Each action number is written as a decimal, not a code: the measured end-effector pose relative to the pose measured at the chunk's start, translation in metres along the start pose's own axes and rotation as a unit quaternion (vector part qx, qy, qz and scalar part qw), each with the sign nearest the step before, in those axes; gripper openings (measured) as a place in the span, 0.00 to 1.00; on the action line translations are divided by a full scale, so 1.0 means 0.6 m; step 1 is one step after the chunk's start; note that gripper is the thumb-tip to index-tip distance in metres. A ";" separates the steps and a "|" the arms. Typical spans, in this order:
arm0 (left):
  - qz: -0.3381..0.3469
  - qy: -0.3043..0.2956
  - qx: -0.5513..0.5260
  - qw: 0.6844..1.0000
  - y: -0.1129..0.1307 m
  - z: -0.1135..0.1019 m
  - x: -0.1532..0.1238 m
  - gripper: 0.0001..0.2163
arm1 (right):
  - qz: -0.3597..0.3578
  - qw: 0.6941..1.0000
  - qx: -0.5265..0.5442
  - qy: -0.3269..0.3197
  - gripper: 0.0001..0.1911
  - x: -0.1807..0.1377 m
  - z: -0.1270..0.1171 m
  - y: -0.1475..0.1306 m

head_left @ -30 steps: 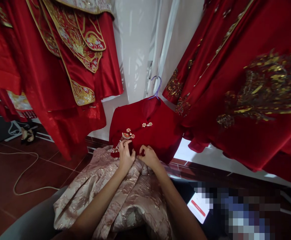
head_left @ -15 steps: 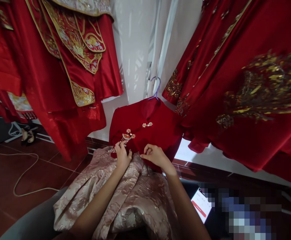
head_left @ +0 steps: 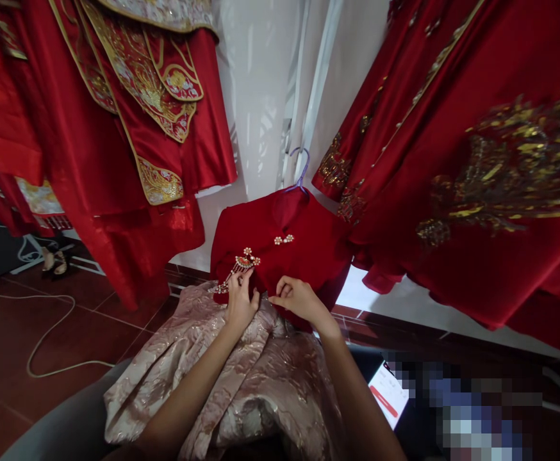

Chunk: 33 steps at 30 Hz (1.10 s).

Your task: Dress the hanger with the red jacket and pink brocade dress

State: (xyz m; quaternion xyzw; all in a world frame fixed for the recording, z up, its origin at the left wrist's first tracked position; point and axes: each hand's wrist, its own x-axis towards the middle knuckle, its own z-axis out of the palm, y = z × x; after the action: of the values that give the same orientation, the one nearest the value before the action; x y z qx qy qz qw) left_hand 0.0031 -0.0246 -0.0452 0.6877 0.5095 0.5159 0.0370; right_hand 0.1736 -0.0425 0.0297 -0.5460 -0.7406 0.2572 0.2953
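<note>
A red velvet top (head_left: 270, 221) on a purple hanger (head_left: 302, 169) is propped in front of me, with a pearl-flower clasp (head_left: 284, 240) below its neckline. Lower left on it hangs an ornate brooch (head_left: 246, 261) with beaded tassels. My left hand (head_left: 240, 299) is at the tassels just under the brooch, fingers slightly bent and the thumb apart. Thumb and index of my right hand (head_left: 298, 299) pinch together at the top edge of a pink-gold brocade garment (head_left: 280, 365) across my lap. Whatever that pinch holds is too small to make out.
Red embroidered gowns hang at the left (head_left: 164, 115) and the right (head_left: 453, 160). A lit phone (head_left: 388, 397) lies at my lower right. On the tiled floor are a pale cable (head_left: 37, 346) and, farther back, shoes (head_left: 55, 261).
My left hand has shifted slightly right, its fingertips moving nearer the brooch, and more of the beaded tassels shows. My right hand keeps its pinch in about the same place.
</note>
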 end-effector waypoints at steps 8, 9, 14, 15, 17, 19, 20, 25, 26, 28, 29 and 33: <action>-0.076 -0.019 0.042 0.996 -0.022 0.017 -0.009 0.35 | 0.001 1.000 0.005 -0.007 0.12 0.000 0.001 -0.005; -0.087 -0.018 0.043 0.995 -0.026 0.018 -0.008 0.36 | 0.001 1.000 0.005 -0.009 0.12 0.000 0.001 -0.006; -0.087 -0.003 0.014 0.996 -0.034 0.022 -0.007 0.37 | 0.001 1.000 0.002 -0.005 0.12 -0.001 0.002 -0.005; -0.082 -0.004 0.006 0.997 -0.034 0.023 -0.007 0.37 | 0.001 1.000 0.001 -0.004 0.12 -0.001 0.003 -0.004; -0.079 -0.016 -0.012 0.997 -0.034 0.023 -0.008 0.36 | -0.001 1.000 -0.002 -0.004 0.12 -0.001 0.004 -0.003; -0.088 -0.023 -0.029 0.995 -0.035 0.023 -0.008 0.33 | -0.004 1.000 -0.004 -0.002 0.12 0.000 0.005 -0.002; -0.095 -0.022 -0.038 0.994 -0.036 0.023 -0.008 0.31 | -0.005 1.000 -0.006 -0.002 0.12 0.001 0.005 -0.002; -0.112 0.003 -0.070 0.991 -0.044 0.026 -0.008 0.21 | -0.002 1.000 0.000 0.010 0.12 0.005 0.006 0.004; -0.109 0.010 -0.070 0.992 -0.046 0.027 -0.008 0.20 | -0.001 1.000 0.005 0.013 0.13 0.005 0.006 0.005; -0.099 0.016 -0.075 0.992 -0.048 0.028 -0.008 0.17 | 0.000 1.000 0.020 0.016 0.12 0.005 0.005 0.008; -0.094 0.014 -0.080 0.992 -0.048 0.028 -0.008 0.16 | 0.002 1.000 0.027 0.015 0.12 0.005 0.005 0.009; -0.072 0.005 -0.083 0.994 -0.049 0.027 -0.006 0.12 | 0.010 0.999 0.043 0.008 0.12 0.005 0.005 0.009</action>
State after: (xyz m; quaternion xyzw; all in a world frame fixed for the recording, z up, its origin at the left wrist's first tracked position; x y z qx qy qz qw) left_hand -0.0042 -0.0057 -0.0720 0.6411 0.5131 0.5561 0.1280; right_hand 0.1742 -0.0383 0.0246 -0.5427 -0.7208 0.2871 0.3216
